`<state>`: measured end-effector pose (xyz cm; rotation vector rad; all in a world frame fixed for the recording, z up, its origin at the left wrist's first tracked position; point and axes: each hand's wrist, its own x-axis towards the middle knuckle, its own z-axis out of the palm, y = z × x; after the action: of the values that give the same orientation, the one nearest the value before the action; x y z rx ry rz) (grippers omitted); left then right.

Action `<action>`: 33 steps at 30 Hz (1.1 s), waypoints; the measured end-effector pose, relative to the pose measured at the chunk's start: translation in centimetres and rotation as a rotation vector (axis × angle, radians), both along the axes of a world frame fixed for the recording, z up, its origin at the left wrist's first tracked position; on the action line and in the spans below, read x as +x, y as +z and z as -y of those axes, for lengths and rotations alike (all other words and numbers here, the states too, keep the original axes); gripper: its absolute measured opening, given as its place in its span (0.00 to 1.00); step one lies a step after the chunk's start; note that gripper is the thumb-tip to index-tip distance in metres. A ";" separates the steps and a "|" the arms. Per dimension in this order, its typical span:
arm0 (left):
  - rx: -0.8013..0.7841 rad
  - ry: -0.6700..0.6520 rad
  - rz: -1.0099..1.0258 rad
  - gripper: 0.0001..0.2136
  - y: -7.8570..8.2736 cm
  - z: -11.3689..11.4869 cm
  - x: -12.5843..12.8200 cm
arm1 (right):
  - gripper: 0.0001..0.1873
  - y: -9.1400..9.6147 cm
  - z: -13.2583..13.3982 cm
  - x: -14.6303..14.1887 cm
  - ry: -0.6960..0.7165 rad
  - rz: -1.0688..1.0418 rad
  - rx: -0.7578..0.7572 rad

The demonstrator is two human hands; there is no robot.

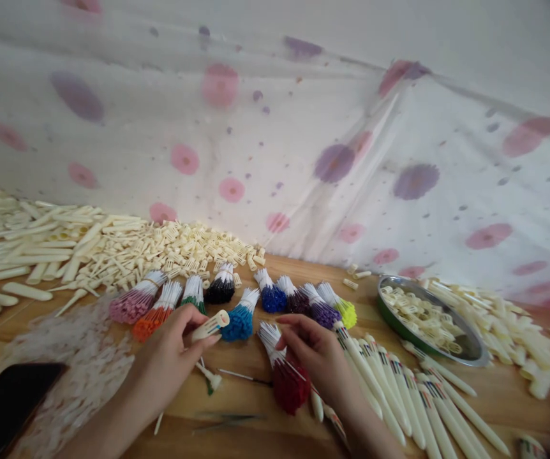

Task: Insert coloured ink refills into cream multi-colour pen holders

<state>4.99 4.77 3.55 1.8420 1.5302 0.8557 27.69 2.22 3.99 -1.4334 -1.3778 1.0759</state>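
Note:
My left hand (182, 344) grips a cream slotted pen part (210, 325), its round end tilted up to the right. My right hand (316, 354) is over a bundle of red-ended pen refills (290, 386), fingertips pinched near the white tips; what they hold, if anything, I cannot make out. Just behind my left hand are bundles with blue ends (239, 322), green ends (193, 293) and orange ends (153, 319). A loose dark-ended refill (244, 376) and a small white-and-green piece (210, 377) lie between my hands.
Cream multicolour pens (402, 389) lie in a row at right, beside a metal bowl (478, 354) of small cream parts. More parts (174, 245) are heaped at back left. A dark phone (11, 405) and blurry tweezers-like tool (227, 421) lie in front. Patterned plastic sheeting (275, 146) hangs behind.

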 end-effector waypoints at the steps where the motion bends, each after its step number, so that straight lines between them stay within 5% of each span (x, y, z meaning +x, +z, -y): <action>1: -0.011 -0.004 0.012 0.06 -0.1 -0.1 0.0 | 0.19 -0.1 -0.4 0.5 -0.018 0.060 0.007; 11: -0.110 -0.094 0.184 0.07 -1.1 -0.5 0.6 | 0.12 0.3 -0.7 2.7 0.041 0.534 -0.006; 16: -0.110 -0.157 0.301 0.08 -2.2 -0.8 0.9 | 0.31 -0.7 0.2 1.9 0.143 0.818 -0.069; 20: -0.145 -0.193 0.335 0.17 -3.0 -1.1 1.3 | 0.30 -1.0 -0.1 0.4 0.173 1.036 -0.105; 27: -0.200 -0.215 0.425 0.15 -2.5 -0.8 2.0 | 0.18 -0.6 -2.2 -2.2 0.067 1.079 -0.112; 33: -0.221 -0.171 0.423 0.13 -1.9 -1.1 1.2 | 0.21 -1.2 -3.2 -3.9 0.099 0.939 -0.077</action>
<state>6.15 5.91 1.65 1.4923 1.1361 0.8875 23.78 5.45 2.82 -2.0676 -2.0676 0.4892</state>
